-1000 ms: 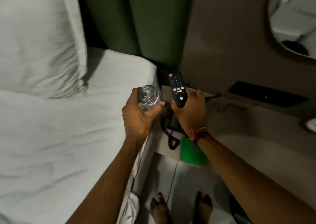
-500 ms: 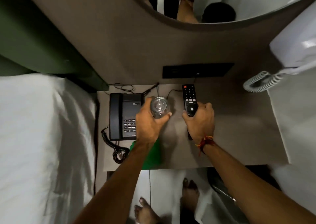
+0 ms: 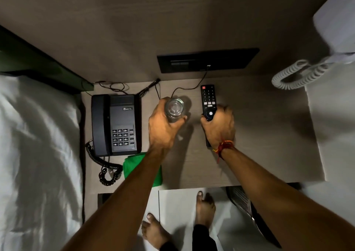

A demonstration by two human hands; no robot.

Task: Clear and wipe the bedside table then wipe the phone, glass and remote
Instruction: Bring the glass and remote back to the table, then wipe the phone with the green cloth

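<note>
I look straight down on the bedside table [image 3: 259,135]. My left hand [image 3: 163,129] is wrapped around a clear drinking glass [image 3: 174,107], held upright over the middle of the table top. My right hand [image 3: 219,128] grips the lower half of a black remote [image 3: 208,99], which lies along the surface or just above it; I cannot tell which. A black desk phone [image 3: 115,124] sits at the table's left side with its coiled cord [image 3: 104,166] trailing to the front edge. A folded green cloth [image 3: 134,164] lies at the front, partly hidden under my left forearm.
The white bed [image 3: 38,154] borders the table on the left. A black socket panel [image 3: 207,59] is set in the wall behind, with thin cables [image 3: 113,86] running down. A white coiled cord [image 3: 299,74] hangs at the right. My bare feet [image 3: 203,210] stand on the floor below.
The view has swung from the bed to directly over the table. Both hands have carried the glass and the remote over the table top and lowered them toward it.
</note>
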